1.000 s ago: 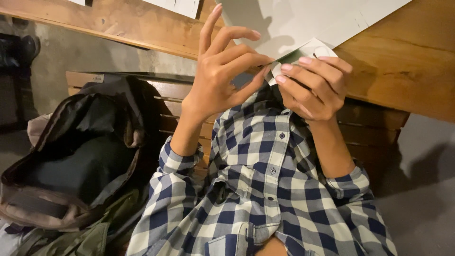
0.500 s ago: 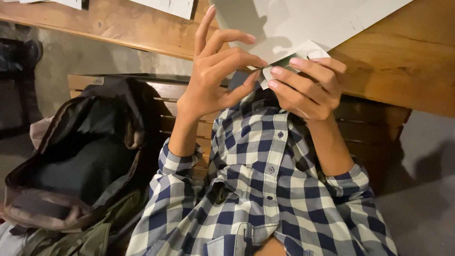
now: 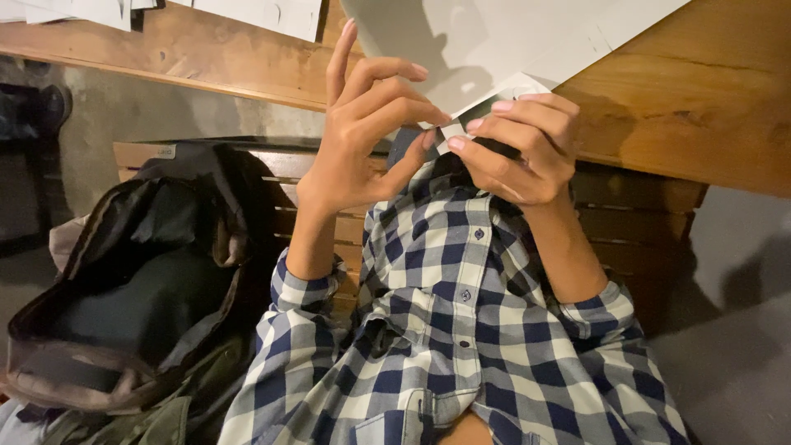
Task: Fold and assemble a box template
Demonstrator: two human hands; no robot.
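Pinching a small white paper piece (image 3: 456,132) w/ both hands, raised just above the chest and in front of the wooden worktop (image 3: 700,107). Left hand (image 3: 362,140): thumb and curled middle fingers closed together on the paper's left edge, index finger sticking straight up, free. Right hand (image 3: 519,148): fingers bent over and clamped on the paper's right side, thumb underneath, mostly hidden. Fingertips of the 2 hands nearly touching at the paper. Exact shape of the paper hard to tell, most of it covered by fingers.

Behind the hands, 1 large white sheet (image 3: 511,41) lying flat on the worktop, w/ hand shadows across it. More white sheets (image 3: 247,12) at the worktop's far-left edge, well apart from the hands. Below the hands, a blue-and-white checked shirt (image 3: 461,330), sleeves buttoned at the wrists. Under the worktop, a slatted wooden bench (image 3: 634,222). To the left, an open dark backpack (image 3: 132,280) resting on the bench, beside the left sleeve, w/ an olive-green bag (image 3: 173,404) just below it.
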